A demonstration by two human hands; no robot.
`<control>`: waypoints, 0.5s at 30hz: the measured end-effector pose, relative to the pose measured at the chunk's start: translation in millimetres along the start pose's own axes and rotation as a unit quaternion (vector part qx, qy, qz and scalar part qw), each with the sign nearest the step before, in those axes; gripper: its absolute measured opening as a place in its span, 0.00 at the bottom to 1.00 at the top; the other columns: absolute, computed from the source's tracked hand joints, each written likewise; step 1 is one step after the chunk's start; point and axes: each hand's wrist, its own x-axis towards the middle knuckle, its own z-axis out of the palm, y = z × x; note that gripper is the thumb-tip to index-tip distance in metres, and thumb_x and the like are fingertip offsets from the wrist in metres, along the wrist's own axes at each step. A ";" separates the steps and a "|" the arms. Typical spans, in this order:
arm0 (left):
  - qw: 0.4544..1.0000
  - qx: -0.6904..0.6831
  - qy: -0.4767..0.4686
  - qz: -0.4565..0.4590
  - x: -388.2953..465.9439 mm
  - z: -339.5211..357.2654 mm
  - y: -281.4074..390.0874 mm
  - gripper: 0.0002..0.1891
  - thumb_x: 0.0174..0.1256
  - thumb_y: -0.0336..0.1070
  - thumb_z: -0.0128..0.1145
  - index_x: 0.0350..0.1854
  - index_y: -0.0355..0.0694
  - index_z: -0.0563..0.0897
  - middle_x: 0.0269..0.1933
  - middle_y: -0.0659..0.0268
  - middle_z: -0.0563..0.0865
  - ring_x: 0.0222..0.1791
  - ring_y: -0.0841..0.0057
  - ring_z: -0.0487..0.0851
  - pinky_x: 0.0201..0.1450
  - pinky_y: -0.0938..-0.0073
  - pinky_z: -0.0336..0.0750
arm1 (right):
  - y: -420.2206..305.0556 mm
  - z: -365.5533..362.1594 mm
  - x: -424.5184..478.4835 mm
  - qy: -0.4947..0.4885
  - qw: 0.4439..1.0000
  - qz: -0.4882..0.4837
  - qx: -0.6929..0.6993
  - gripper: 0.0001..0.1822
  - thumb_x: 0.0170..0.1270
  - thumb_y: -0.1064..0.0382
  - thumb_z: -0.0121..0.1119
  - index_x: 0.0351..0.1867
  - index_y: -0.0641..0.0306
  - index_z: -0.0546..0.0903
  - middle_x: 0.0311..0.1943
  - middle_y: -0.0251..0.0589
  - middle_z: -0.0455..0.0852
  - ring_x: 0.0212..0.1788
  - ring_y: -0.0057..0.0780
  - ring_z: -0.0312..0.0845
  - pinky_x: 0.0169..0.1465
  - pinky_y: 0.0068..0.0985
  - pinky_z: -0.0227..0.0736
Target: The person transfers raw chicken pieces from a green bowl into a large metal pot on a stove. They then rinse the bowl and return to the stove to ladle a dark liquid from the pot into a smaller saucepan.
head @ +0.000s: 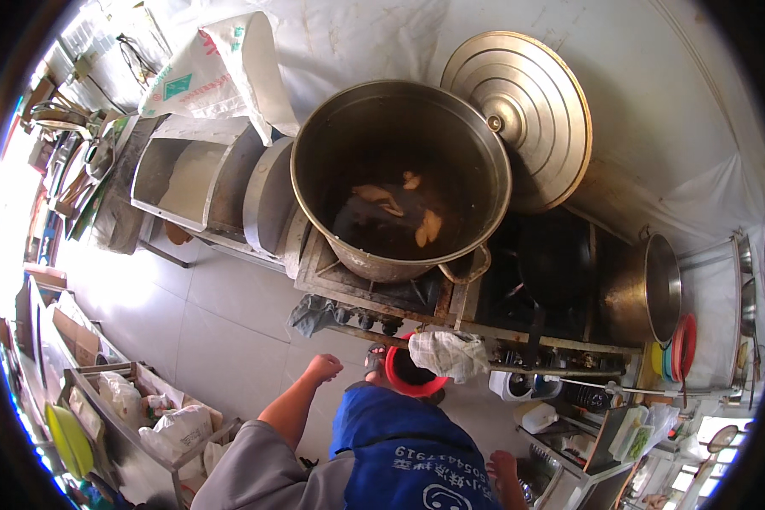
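My left hand (pixel 325 368) hangs in front of the stove with its fingers curled, touching nothing that shows. My right hand (pixel 502 465) is low beside the blue apron (pixel 408 446); its fingers are partly hidden, and I cannot tell whether it holds anything. A large metal stockpot (pixel 389 264) stands on the gas stove (pixel 382 296), with dark liquid and several pale pieces of meat (pixel 429 228) inside. Its round metal lid (pixel 535 108) leans against the wall behind. A checked cloth (pixel 449 356) hangs on the front rail above a red bucket (pixel 398 376).
A metal bin of white powder or grains (pixel 194 175) stands left of the stockpot, near a printed sack (pixel 204 76). A wok (pixel 554 255) and a tall pot (pixel 644 293) are on the right. Lower left is a cart with plastic bags (pixel 178 430).
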 end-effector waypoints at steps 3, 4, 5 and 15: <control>0.998 0.061 0.014 0.030 4.8 -21.4 21.6 0.13 0.53 0.40 0.64 0.35 0.36 0.83 0.25 0.63 0.85 0.22 0.77 0.82 0.25 0.74 0.79 | -38.4 46.4 -10.8 0.062 0.989 0.113 0.069 0.06 0.46 0.61 0.62 0.26 0.57 0.80 0.31 0.42 0.80 0.37 0.40 0.79 0.38 0.37 0.76; 0.994 0.099 0.017 0.040 7.7 -29.7 36.5 0.13 0.53 0.40 0.63 0.35 0.37 0.83 0.25 0.63 0.85 0.22 0.77 0.82 0.26 0.74 0.79 | -74.9 69.1 -18.5 0.080 0.976 0.177 0.101 0.07 0.46 0.61 0.61 0.28 0.57 0.80 0.32 0.42 0.81 0.38 0.40 0.80 0.39 0.36 0.76; 0.993 0.105 0.016 0.056 11.4 -30.6 39.9 0.11 0.53 0.40 0.63 0.33 0.37 0.83 0.23 0.63 0.84 0.21 0.77 0.81 0.26 0.74 0.78 | -98.0 77.0 -28.6 0.087 0.968 0.211 0.102 0.08 0.47 0.61 0.61 0.30 0.57 0.81 0.33 0.41 0.82 0.39 0.40 0.80 0.40 0.36 0.76; 0.993 0.104 -0.009 0.058 50.1 -4.0 53.0 0.12 0.49 0.28 0.65 0.38 0.36 0.83 0.31 0.64 0.82 0.26 0.76 0.81 0.22 0.71 0.82 | -146.0 61.6 -70.0 0.280 0.956 -0.065 -0.052 0.19 0.58 0.51 0.65 0.41 0.64 0.83 0.29 0.41 0.86 0.28 0.28 0.80 0.36 0.29 0.77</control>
